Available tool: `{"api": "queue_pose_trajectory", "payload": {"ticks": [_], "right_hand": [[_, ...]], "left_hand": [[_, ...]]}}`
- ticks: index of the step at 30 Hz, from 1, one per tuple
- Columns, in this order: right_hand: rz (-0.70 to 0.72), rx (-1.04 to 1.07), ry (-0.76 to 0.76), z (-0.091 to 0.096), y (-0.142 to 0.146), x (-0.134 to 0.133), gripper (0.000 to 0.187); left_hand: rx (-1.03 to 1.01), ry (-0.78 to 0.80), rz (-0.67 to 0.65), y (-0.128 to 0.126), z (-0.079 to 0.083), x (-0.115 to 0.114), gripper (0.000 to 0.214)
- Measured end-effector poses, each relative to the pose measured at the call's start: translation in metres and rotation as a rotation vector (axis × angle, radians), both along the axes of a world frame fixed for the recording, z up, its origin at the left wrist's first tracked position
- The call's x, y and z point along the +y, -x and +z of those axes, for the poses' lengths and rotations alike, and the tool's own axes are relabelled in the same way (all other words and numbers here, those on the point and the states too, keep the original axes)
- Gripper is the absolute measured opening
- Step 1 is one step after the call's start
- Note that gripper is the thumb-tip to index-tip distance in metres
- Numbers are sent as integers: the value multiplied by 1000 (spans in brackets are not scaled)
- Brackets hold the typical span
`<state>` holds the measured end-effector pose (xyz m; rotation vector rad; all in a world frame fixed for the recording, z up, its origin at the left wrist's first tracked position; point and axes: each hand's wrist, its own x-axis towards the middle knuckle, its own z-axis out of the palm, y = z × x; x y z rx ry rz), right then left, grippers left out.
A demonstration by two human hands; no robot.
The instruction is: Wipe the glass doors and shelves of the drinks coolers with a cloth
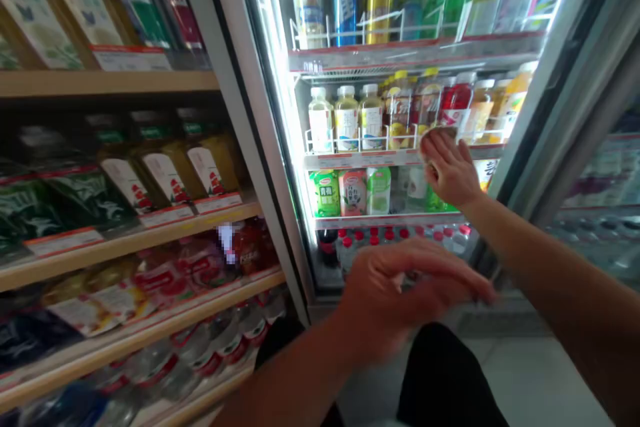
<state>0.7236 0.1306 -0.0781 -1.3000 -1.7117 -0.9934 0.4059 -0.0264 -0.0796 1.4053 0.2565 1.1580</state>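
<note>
My right hand [450,167] reaches into the open drinks fridge, palm toward the shelves. Under its fingers is a brownish cloth-like piece [443,133], pressed by the front edge of the middle shelf [365,159]; the hand hides most of it. Behind it stand a red drink bottle [457,103] and a bottle with an orange label [481,110]. Nearer to me, my left hand [395,283] hangs in front of the lower shelves, blurred. Its fingers are loosely curved, with a gap between thumb and fingers and nothing seen in them.
Cans [345,7] stand on the upper fridge shelf and cartons [325,193] below the middle one. Several red-capped bottles [375,237] fill the bottom. On the left, wooden shelves [115,83] hold bottled drinks. The fridge door frame [555,107] is at the right; my dark-clothed knees [445,373] are below.
</note>
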Motion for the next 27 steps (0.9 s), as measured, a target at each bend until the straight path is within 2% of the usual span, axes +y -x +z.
{"api": "queue_pose_trajectory", "payload": {"ticks": [3, 6, 8, 11, 13, 14, 17, 20, 22, 24, 26, 27], "right_hand": [[-70, 149, -181, 12, -4, 14, 68], [-73, 189, -280, -3, 18, 24, 68], [-36, 107, -247, -21, 37, 24, 66], [37, -82, -59, -34, 49, 15, 64], [59, -137, 16, -26, 42, 11, 62], [52, -117, -2, -17, 36, 11, 61], [-17, 81, -221, 6, 25, 18, 63], [-50, 169, -342, 3, 39, 27, 66], [-17, 66, -272, -11, 57, 27, 66], [40, -93, -128, -21, 68, 23, 65], [79, -195, -17, -18, 68, 20, 63], [77, -184, -10, -12, 65, 20, 62]], "left_hand": [[-71, 15, -9, -15, -12, 38, 25], [-115, 73, 73, -19, -27, 53, 27], [-139, 92, 72, -19, -33, 55, 25], [-155, 112, 71, -18, -37, 56, 23], [-160, 129, 86, -18, -38, 58, 24], [-166, 133, 94, -18, -38, 59, 25], [-195, 136, 96, -17, -43, 64, 27], [-215, 168, 70, -16, -48, 68, 27], [-201, 181, 61, -15, -50, 69, 25], [-173, 145, 48, -13, -48, 67, 25], [-181, 51, 25, -10, -43, 60, 31], [-191, -12, 3, -7, -40, 54, 35]]}}
